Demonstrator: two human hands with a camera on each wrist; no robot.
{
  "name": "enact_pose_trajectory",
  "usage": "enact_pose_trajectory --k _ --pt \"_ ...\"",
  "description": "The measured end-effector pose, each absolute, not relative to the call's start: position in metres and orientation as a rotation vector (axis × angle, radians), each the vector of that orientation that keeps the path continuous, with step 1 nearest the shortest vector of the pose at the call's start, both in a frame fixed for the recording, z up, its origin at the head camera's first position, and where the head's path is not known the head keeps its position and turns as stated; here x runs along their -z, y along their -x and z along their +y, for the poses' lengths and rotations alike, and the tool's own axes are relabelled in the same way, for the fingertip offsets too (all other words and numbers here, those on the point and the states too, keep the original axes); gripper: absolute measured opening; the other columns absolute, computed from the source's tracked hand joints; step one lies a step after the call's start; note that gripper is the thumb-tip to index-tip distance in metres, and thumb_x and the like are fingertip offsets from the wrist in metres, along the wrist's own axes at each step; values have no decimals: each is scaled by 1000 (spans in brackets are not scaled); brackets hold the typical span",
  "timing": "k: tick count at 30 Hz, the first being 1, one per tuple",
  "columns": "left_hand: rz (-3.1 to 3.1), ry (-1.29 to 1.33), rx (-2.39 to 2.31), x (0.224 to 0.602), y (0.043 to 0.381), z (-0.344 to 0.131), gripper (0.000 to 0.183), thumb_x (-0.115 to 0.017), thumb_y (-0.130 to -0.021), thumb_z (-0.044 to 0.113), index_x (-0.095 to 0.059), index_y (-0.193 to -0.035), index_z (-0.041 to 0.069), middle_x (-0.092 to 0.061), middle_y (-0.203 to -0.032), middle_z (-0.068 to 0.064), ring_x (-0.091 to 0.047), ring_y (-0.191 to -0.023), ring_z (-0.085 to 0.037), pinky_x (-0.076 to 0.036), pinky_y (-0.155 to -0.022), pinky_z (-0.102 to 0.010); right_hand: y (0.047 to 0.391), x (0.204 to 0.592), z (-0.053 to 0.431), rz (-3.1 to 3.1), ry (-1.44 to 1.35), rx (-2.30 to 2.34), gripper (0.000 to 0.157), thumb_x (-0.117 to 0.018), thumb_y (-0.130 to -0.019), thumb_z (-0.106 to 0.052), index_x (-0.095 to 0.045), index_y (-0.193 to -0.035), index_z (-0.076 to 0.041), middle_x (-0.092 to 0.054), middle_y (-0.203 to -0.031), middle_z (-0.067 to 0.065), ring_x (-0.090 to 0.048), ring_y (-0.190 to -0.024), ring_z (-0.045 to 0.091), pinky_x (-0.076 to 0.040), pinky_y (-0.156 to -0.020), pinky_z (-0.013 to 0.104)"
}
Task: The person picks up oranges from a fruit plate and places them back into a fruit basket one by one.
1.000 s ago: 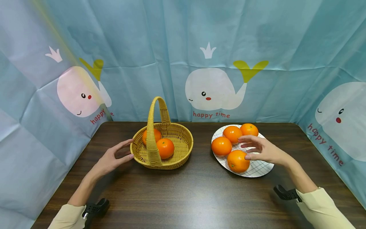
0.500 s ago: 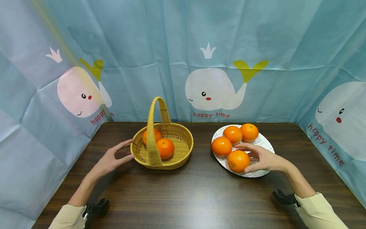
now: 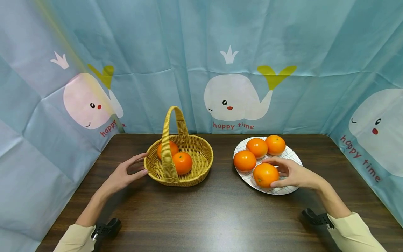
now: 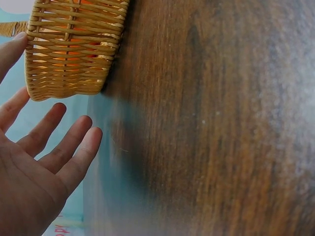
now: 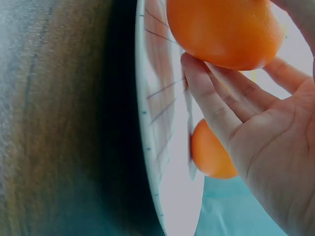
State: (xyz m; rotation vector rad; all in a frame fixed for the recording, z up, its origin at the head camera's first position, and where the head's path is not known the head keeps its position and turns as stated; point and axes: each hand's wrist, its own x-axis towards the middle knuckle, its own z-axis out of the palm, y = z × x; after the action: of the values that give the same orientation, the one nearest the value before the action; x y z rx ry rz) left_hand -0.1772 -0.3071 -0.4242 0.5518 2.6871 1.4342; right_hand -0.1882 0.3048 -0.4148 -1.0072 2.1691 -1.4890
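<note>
On the right of the head view, my right hand (image 3: 297, 175) grips an orange (image 3: 266, 175) between thumb and fingers, at the front of a white plate (image 3: 292, 158) with a grid pattern. The right wrist view has the same orange (image 5: 224, 32) against the fingers; whether it has left the plate I cannot tell. Over at the left, my left hand (image 3: 121, 177) touches the rim of a yellow wicker basket (image 3: 201, 173) with thumb and a fingertip. Its other fingers spread loosely below the basket wall (image 4: 74, 73) in the left wrist view.
Behind the gripped fruit, three oranges (image 3: 245, 161) share the plate. Two more oranges (image 3: 182, 163) lie inside the basket, beneath its tall arched handle (image 3: 167, 140). Dark wooden tabletop (image 3: 207, 213) separates basket and plate. A blue whale-print curtain (image 3: 151, 87) hangs behind.
My right hand has come down onto the front orange and closed around it; the orange has shifted slightly right and up in the head view. The left hand and basket stay put.
</note>
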Motion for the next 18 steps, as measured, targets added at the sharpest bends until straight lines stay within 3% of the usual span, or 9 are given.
enact_pose_trajectory --k 8,15,18 --pt "2699 -563 -1430 424 178 -307 63 -68 -100 17 -40 -155 4 -45 -151 -22 -54 -125 -45 -49 -96 -55 190 404 309 2180 990 1487 63 -77 -86 6 -47 -142 4 -48 -139 27 -56 -122 20 -50 -97 32" --pt "2681 -560 -1449 427 179 -310 63 -68 -100 16 -41 -155 6 -45 -151 -22 -54 -125 -45 -50 -93 -30 192 394 308 2185 1000 1486 65 -77 -86 7 -48 -143 0 -48 -141 21 -56 -123 23 -52 -96 37" --pt "2672 -564 -1454 427 179 -310 63 -68 -100 16 -40 -155 6 -45 -151 -22 -54 -125 -46 -49 -92 -26 193 391 307 2188 1008 1498 66 -78 -85 8 -48 -143 0 -48 -140 21 -57 -122 24 -52 -95 37"
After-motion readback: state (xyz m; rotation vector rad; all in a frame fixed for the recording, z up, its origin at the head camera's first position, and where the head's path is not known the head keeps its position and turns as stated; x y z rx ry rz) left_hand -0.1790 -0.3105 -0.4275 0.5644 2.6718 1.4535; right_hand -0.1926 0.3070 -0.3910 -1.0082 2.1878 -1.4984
